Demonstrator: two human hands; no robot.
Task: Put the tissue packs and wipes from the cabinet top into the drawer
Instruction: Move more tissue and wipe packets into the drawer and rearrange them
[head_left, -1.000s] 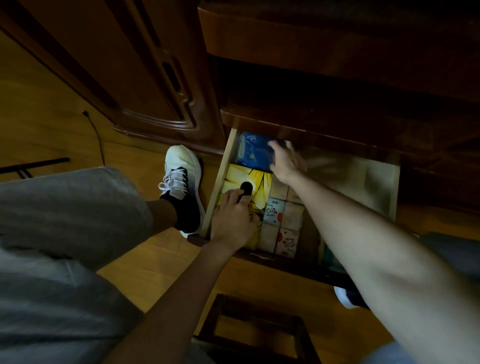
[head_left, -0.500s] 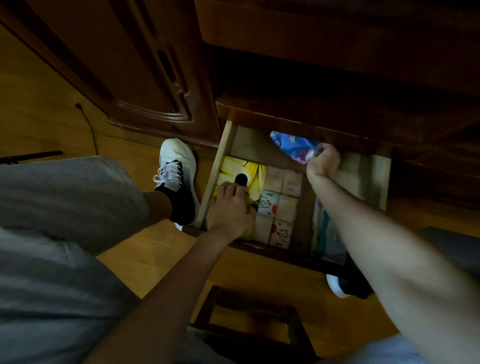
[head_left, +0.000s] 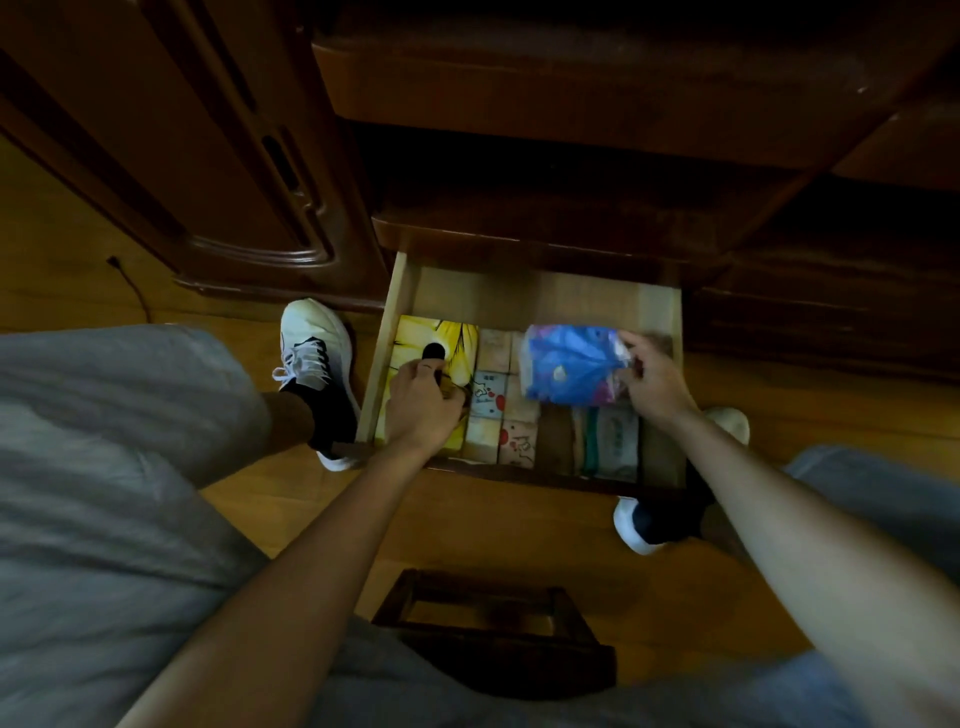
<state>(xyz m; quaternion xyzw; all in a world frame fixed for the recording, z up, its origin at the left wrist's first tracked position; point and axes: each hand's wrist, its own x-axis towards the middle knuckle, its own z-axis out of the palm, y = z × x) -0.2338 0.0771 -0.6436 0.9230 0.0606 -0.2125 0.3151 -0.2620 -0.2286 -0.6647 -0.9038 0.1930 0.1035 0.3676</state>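
Over the open drawer (head_left: 662, 317), right hand (head_left: 654, 382) gripping blue wipes pack (head_left: 569, 369), left hand (head_left: 423, 405) curled on yellow pack (head_left: 441, 335)

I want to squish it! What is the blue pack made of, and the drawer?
The blue pack looks like thin, glossy plastic film: it crinkles and catches light where the right hand pinches it, so probably soft. The drawer looks like pale, unvarnished wood or plywood inside, matte with faint grain, unlike the dark shiny cabinet above.
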